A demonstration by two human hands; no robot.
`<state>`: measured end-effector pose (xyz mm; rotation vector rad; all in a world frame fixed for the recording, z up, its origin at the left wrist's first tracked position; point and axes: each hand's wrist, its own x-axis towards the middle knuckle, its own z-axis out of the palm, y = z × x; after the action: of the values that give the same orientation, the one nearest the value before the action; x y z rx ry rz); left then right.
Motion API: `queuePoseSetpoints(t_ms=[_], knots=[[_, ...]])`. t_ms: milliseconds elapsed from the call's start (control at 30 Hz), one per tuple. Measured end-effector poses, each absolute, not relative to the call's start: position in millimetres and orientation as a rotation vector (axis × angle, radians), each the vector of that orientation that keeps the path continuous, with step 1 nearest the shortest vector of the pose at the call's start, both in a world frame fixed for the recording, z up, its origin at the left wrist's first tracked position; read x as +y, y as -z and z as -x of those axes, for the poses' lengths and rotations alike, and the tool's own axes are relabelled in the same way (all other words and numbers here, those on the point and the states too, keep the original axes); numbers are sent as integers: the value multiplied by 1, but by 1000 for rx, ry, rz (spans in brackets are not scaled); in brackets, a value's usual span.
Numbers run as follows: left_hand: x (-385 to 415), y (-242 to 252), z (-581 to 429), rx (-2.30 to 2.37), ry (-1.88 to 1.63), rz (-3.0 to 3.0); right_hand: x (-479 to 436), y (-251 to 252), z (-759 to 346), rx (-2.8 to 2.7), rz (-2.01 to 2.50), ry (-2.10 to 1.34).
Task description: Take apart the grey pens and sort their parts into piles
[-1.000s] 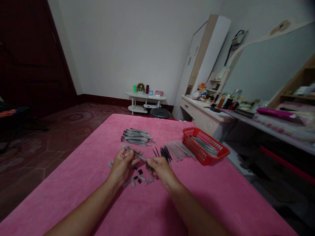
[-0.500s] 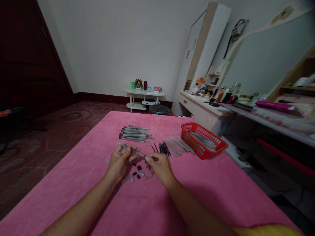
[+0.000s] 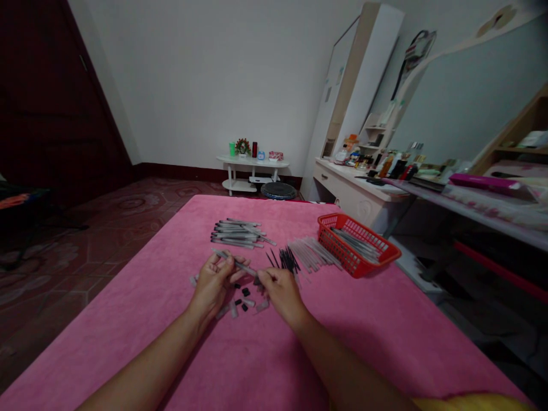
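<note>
A slim grey pen is held between my two hands, tilted down to the right. My left hand pinches its barrel between thumb and fingers. At the pen's right end, my right hand has its fingers closed on it. Below them on the pink cloth lie several clear pen caps and small black plugs. Beyond my hands is a pile of pens with dark ends. Thin black refills and clear barrels lie right of it.
A red basket holding more pens stands at the right of the table. Farther back are a low white stand and a dressing table with bottles. A dark door is at the left.
The view has shifted slightly, so everything sits a little farther right. Both hands keep their hold on the pen, with barely any visible movement.
</note>
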<state>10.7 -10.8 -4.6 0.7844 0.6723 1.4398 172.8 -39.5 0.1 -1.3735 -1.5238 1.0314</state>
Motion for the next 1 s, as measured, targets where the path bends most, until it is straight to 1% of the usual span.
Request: queuePoseSetpoints(t_ms=[167,333,500,1000], knots=[[-11,4,-12,665,-1452,-772,-39,3,-172,-1542,1380,-799],[-9,4,-11,693,-1452,-769,-39,3,-173,-1584,1359,-845],[-10,4,-12,673,-1459,-759,-38,4,-173,-1563,1379,-771],[-8,4,-10,711,-1454,-777,-38,5,-173,-1594,1385,-817]])
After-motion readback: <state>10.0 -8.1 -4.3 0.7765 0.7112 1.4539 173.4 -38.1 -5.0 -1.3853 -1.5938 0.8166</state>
